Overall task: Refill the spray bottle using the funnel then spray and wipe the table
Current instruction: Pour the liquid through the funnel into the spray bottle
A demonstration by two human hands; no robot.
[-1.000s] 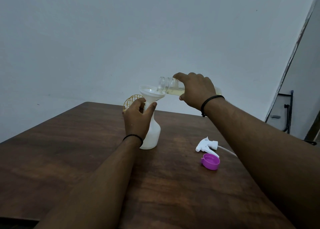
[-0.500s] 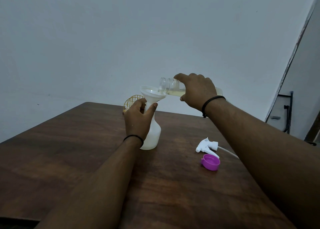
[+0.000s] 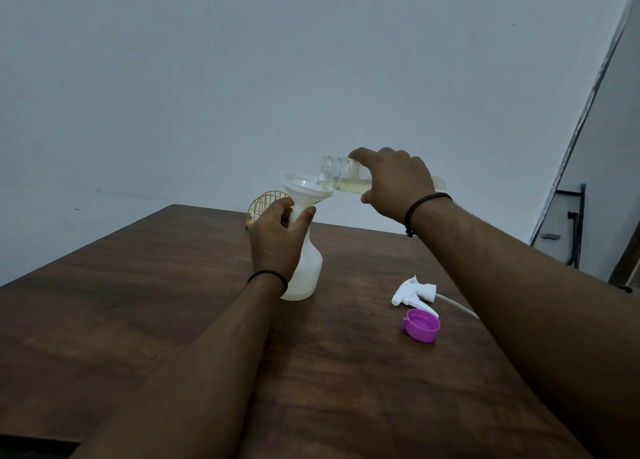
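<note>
Two hands are working over one wide wooden table (image 3: 173, 320), and everything is being placed around the white spray bottle (image 3: 306, 268), which is standing upright toward the table's far middle. The table is carrying the bottle on a flat base, so, by my judgement, nothing needs to be lifted while liquid is going in. The left hand (image 3: 275, 240) is wrapping its fingers and thumb around the bottle's neck just under the funnel (image 3: 304, 190); that grip is probably keeping both the bottle and the loosely seated funnel from tipping. The right hand (image 3: 391, 184) is gripping a clear refill bottle (image 3: 337, 176) from above, holding it tilted almost level to the right of the spray bottle, with its open mouth hanging over the funnel's rim. Pale yellowish liquid is lying along the lower side of that clear bottle; whether a stream is actually running into the funnel cannot be told. The white trigger sprayer head (image 3: 414, 294) is lying on its side to the right of the spray bottle and nearer the person, its tube trailing behind the right forearm, presumably set within reach for screwing back on. The purple cap (image 3: 420, 325) is resting open side up just in front of the sprayer head. A yellow wire object (image 3: 265, 205) is peeking out behind the spray bottle, at the table's far edge.
</note>
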